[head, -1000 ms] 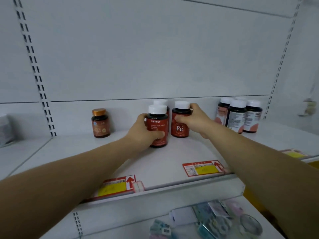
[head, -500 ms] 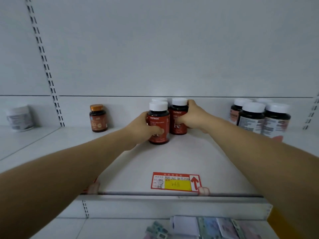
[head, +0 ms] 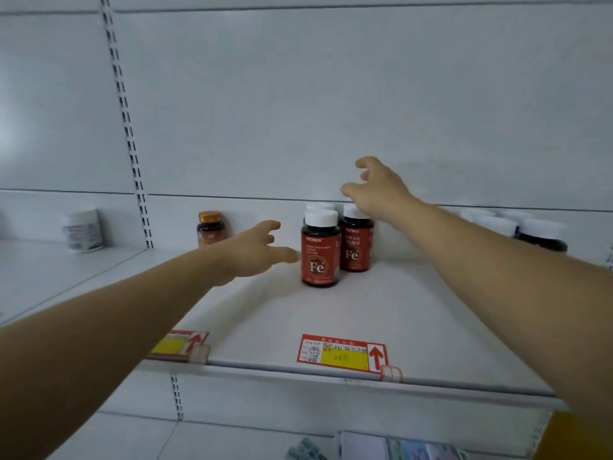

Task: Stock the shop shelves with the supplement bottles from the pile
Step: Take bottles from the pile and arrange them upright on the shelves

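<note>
Head view showed both hands empty, fingers spread. The left hand (head: 255, 250) hovered just left of the front red bottle (head: 320, 250), its fingertips near the label but apart from it. The right hand (head: 378, 190) hung over the white cap of the second red bottle (head: 355, 242), which stood just behind and right of the first on the shelf (head: 365, 310). These bottles looked rigid, light and smooth-sided; a grip around the middle of the body would likely hold best, since a tall bottle tips easily.

White shelf (head: 381, 310) carries red Fe bottles (head: 320, 257), an orange-capped bottle (head: 210, 229), dark bottles (head: 540, 235), price tags (head: 341, 353).
</note>
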### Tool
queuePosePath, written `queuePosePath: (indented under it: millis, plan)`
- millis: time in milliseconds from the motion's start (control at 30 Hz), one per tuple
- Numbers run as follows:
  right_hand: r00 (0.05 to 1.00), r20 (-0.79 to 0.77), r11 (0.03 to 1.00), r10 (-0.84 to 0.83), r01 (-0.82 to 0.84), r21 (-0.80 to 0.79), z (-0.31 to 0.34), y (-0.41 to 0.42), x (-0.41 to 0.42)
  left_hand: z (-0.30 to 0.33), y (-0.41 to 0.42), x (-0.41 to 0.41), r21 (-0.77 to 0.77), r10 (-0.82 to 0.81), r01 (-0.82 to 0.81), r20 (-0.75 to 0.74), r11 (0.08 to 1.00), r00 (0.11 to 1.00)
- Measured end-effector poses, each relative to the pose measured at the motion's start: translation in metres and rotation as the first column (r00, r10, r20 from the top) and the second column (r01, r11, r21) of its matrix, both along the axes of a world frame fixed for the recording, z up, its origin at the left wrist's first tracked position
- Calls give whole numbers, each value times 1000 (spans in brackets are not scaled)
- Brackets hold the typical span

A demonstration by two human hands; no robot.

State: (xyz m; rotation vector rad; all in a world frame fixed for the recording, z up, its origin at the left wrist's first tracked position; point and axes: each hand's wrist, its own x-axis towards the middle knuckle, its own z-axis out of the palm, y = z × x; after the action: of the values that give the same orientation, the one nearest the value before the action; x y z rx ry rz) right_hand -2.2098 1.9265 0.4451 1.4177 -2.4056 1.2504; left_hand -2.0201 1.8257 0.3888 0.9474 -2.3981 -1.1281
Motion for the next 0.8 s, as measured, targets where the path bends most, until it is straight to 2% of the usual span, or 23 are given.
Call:
queuePosePath:
  millis: [133,200,300,433,667,800]
  plan:
    - [964,-169,974,204,-183,135,24,-38,78,13,-19,75,-253,95,-61,123,966,988]
    - [924,-222,938,311,-262,225,26,-69,127,18,-29,125,-314,180,-132,131,940,975]
    - [862,-230,876,451,-379,299,21,-120,216,17,-45,217,-392,339,-273,109,878,934]
    - [751,-244,778,613,-520,354,8,-189,361,-1,-65,362,-494,529,-383,198,781,825]
    - [478,-196,515,856,-756,403,-28,-279,634,-41,-100,598,-369,698,-595,300,714,650]
    - [355,-145,380,924,-800,463,-55,-321,750,-63,-129,704,-300,762,-705,343,643,549]
